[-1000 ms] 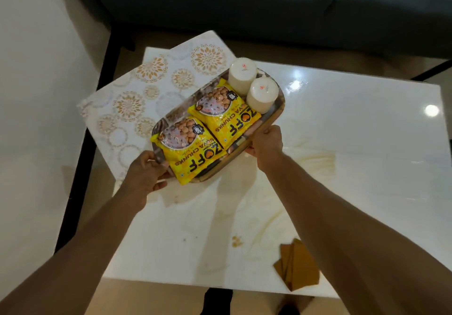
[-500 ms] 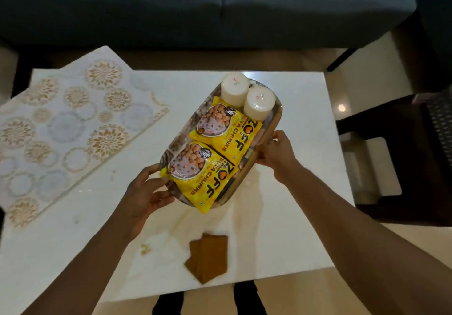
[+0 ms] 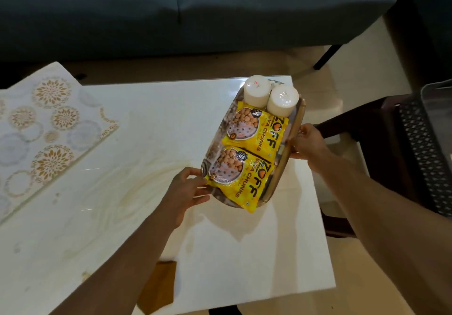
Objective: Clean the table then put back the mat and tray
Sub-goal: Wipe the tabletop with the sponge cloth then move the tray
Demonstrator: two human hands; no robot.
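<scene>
Fingers (image 3: 195, 193) of the left hand (image 3: 182, 196) curl round the near rim of the oval, metal-lined tray with a wooden edge (image 3: 281, 168); those of the right hand (image 3: 307, 142) pinch its far-side rim at 3 o'clock. Both hands hold the tray over the right end of the counter; whether it touches the surface cannot be told.

Largest to smallest: white glossy marble-look counter (image 3: 146, 143), streaked with pale yellowish smears at centre; white mat printed with gold and grey floral rings (image 3: 46, 129), at 9 o'clock, overhanging the counter's left edge and cut off by the frame; the tray; two yellow snack packets (image 3: 247, 158) lying in it; two white pillar candles (image 3: 269, 97) at its 12 o'clock end; a folded brown cloth (image 3: 161, 283) at 6 o'clock, partly hidden by the left forearm.

Judged progress: early. The smears remain, so wiping is not done; mat and tray are both off-centre and yet to be replaced.
</scene>
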